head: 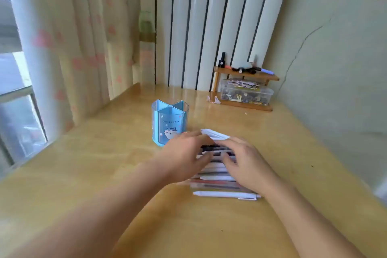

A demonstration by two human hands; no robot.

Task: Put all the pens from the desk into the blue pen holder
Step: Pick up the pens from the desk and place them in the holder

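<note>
A blue pen holder point(170, 124) with several compartments and a cat picture stands upright on the wooden desk point(104, 174). It looks empty. Just right of it lies a row of several pens point(217, 184), side by side, white, dark and reddish. The nearest one is a white pen point(226, 195). My left hand point(184, 157) and my right hand point(245, 165) both rest on the far part of the row, fingers spread over the dark pens. Blur hides whether either hand grips a pen. A white folded thing point(213, 133) lies just beyond the fingers.
A small wooden shelf point(247, 90) stands at the back right with markers on top and a clear plastic box point(247, 92) below. Curtains point(73, 48) hang at the left, a wall rises at the right.
</note>
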